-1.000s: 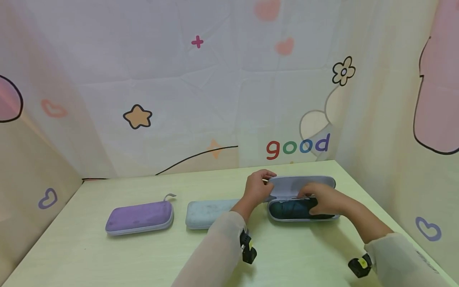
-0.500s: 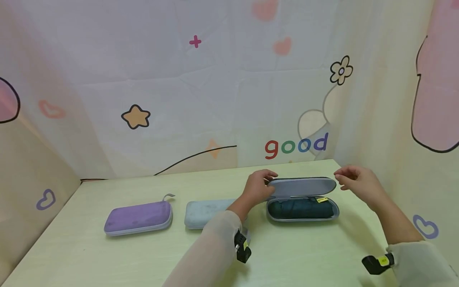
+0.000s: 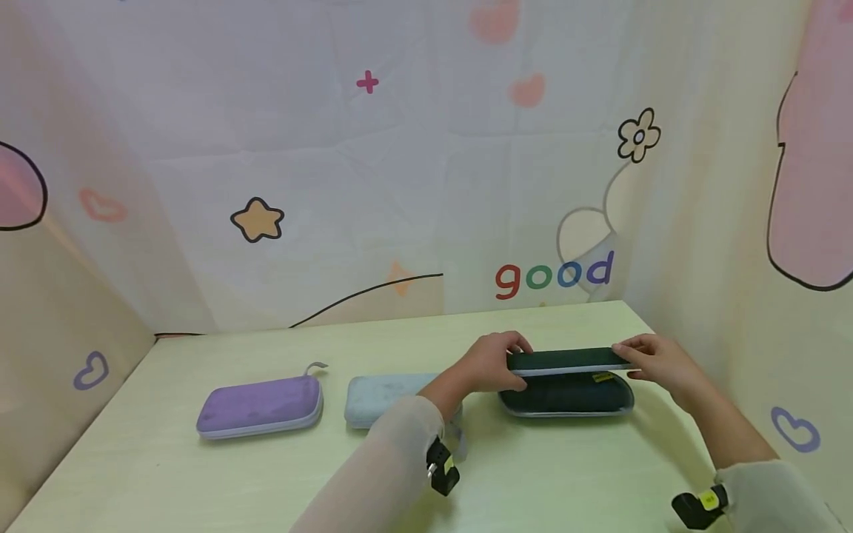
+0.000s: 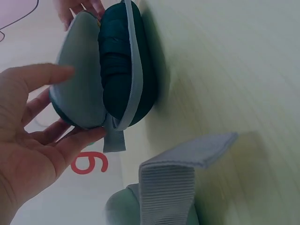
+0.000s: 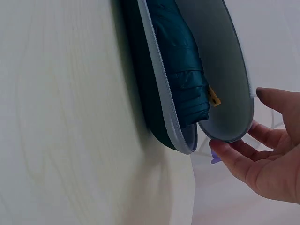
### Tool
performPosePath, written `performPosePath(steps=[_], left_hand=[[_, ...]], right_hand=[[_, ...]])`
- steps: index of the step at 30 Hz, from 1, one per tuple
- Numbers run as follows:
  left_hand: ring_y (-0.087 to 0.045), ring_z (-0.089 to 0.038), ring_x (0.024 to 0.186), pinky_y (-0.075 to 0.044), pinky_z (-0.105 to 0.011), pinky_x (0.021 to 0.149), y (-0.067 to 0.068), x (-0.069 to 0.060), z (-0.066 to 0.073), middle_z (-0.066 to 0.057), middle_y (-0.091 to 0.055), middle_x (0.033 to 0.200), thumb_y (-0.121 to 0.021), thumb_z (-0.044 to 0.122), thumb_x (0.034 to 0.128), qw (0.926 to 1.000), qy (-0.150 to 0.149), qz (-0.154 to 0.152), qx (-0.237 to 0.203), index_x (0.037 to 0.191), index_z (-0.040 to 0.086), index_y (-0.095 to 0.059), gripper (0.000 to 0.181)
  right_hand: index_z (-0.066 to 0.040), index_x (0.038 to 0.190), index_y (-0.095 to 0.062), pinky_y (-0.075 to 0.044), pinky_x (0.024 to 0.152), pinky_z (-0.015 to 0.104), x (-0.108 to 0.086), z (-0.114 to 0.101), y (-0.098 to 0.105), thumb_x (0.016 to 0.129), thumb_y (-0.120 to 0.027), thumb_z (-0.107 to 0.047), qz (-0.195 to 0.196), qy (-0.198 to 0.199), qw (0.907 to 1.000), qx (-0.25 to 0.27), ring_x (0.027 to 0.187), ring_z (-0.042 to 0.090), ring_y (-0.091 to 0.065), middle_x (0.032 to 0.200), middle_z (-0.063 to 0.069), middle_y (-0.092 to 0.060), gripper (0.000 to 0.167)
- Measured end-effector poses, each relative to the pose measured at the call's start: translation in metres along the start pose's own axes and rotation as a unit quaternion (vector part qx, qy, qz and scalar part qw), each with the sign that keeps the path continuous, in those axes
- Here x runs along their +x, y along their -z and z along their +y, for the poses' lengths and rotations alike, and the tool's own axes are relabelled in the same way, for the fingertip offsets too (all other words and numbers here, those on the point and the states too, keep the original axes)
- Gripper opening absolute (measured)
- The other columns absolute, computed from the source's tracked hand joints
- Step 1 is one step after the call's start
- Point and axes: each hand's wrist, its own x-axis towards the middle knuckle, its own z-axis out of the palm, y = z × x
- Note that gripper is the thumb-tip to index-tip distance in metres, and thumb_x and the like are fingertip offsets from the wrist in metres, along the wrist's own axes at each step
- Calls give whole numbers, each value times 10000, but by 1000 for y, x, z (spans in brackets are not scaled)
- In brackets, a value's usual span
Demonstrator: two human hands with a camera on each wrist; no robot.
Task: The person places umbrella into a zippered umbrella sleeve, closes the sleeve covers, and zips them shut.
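A dark green zip case point(image 3: 566, 409) stands at the right of the table, its lid point(image 3: 566, 361) tilted partway over the base. Inside lies a dark teal folded umbrella point(image 5: 183, 65) with a yellow tag point(image 5: 214, 97), seen best in the wrist views. My left hand point(image 3: 489, 364) grips the lid's left end, thumb on the inner side and fingers behind, as the left wrist view point(image 4: 42, 122) shows. At the lid's right end, my right hand point(image 3: 666, 368) pinches the rim between thumb and fingers.
Left of the green case lies a closed light blue case point(image 3: 383, 400), partly behind the left forearm, with a grey strap point(image 4: 168, 187). Farther left rests a closed purple case point(image 3: 260, 406) with a loop. Printed cloth point(image 3: 320, 148) hangs behind the table.
My right hand has left the umbrella inside the case, moved right, then come to the lid's right end. The lid has swung forward and down from upright, with both hands on it.
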Motion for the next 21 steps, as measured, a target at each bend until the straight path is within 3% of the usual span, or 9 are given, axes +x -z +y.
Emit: performPosePath(steps=[4,12,21], left_hand=[[-580,-131,1011,-463,-218,884,0,-4,2,1,-636,1144,-747,224,861,9993,-279,-219,132,1129,141,-658,294],[-555,-116,983,-450,-199,872,-3,-8,8,52,-663,968,-719,127,882,9930,-691,-298,913,996,118,-740,116],[-550,-97,957,-457,-169,816,-13,-12,9,48,-605,974,-735,115,866,9855,-660,-282,1538,942,159,-768,94]], right_hand=[[145,1157,-537,-552,788,351,-3,1,0,980,-599,-283,2,-92,9990,-431,898,223,-616,1054,195,-620,467],[117,1294,-515,-523,816,481,-12,-1,0,915,-687,-247,-391,99,9945,-964,963,327,-632,1145,278,-597,552],[121,1195,-572,-537,816,485,-7,1,-5,871,-735,-171,-502,149,9917,-1174,1020,420,-603,1125,292,-598,466]])
